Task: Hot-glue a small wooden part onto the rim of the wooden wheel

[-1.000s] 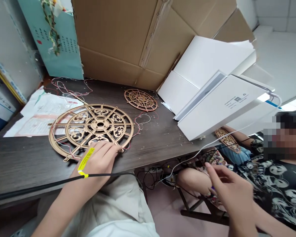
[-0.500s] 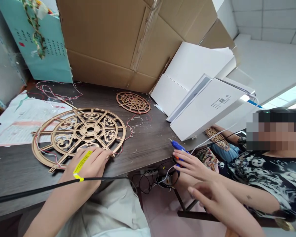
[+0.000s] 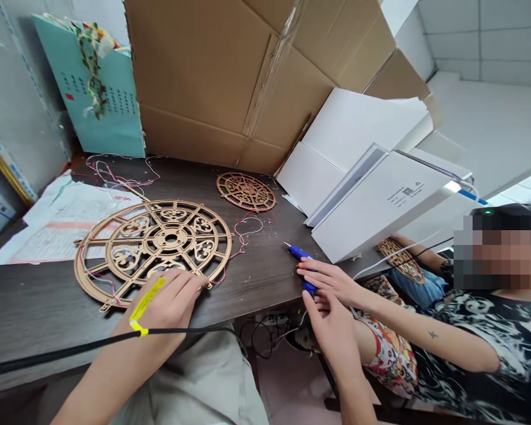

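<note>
Presently we log: dark wood-grain desk (image 3: 265,268); cardboard wall (image 3: 230,77) at twelve o'clock. Left hand (image 3: 168,301) flat, fingers spread, on large fretwork wheel (image 3: 153,242). Right hand (image 3: 331,324) open beside blue tool (image 3: 301,255), three o'clock.

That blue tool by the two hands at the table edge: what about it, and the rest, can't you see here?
Head view:
- blue tool: rear covered by the co-worker's hand and the right hand.
- left hand: its fingertips hide part of the large wooden wheel.
- white box: label print too small.
</note>
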Demonstrator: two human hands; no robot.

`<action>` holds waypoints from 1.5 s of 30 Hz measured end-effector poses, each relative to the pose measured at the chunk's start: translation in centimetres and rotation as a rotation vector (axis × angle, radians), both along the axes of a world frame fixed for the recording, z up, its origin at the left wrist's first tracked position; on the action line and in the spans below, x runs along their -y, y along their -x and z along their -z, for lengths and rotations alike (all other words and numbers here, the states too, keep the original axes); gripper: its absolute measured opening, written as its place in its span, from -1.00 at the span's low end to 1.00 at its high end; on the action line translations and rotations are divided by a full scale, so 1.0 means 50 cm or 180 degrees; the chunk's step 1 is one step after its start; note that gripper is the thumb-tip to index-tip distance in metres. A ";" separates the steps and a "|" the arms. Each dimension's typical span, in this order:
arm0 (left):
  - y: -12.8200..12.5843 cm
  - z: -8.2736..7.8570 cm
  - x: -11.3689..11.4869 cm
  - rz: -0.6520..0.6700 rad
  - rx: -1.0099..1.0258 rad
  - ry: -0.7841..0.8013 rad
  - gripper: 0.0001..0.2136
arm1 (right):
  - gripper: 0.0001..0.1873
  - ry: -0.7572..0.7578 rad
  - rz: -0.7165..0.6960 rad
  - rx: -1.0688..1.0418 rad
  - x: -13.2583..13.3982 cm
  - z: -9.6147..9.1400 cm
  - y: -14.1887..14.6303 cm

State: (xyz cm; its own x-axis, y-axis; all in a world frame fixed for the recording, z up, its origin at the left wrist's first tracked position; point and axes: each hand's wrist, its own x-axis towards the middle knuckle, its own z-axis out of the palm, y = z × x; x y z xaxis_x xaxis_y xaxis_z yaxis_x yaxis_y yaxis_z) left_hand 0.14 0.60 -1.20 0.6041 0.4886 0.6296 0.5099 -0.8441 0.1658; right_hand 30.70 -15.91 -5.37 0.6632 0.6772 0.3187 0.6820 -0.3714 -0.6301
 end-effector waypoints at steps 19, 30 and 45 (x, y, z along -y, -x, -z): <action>-0.005 -0.025 0.005 0.0099 -0.0193 -0.0253 -0.83 | -0.25 0.1932 0.0790 0.0099 -0.173 -0.104 -0.063; 0.005 -0.024 0.017 0.0089 -0.0542 -0.0349 -0.82 | -0.56 -0.0532 -0.0042 0.0134 -0.183 -0.039 0.083; 0.001 -0.021 0.014 0.0205 -0.0230 -0.0202 -0.87 | -0.65 -0.1573 -0.1378 0.1326 -0.210 -0.058 0.099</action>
State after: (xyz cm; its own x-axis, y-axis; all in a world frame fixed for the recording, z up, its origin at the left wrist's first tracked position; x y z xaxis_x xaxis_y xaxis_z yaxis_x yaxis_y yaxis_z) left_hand 0.11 -0.12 -0.17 0.6779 0.4079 0.6116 0.4629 -0.8832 0.0759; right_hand 25.76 -5.41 -2.49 0.1311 0.5631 0.8159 0.9191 0.2393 -0.3129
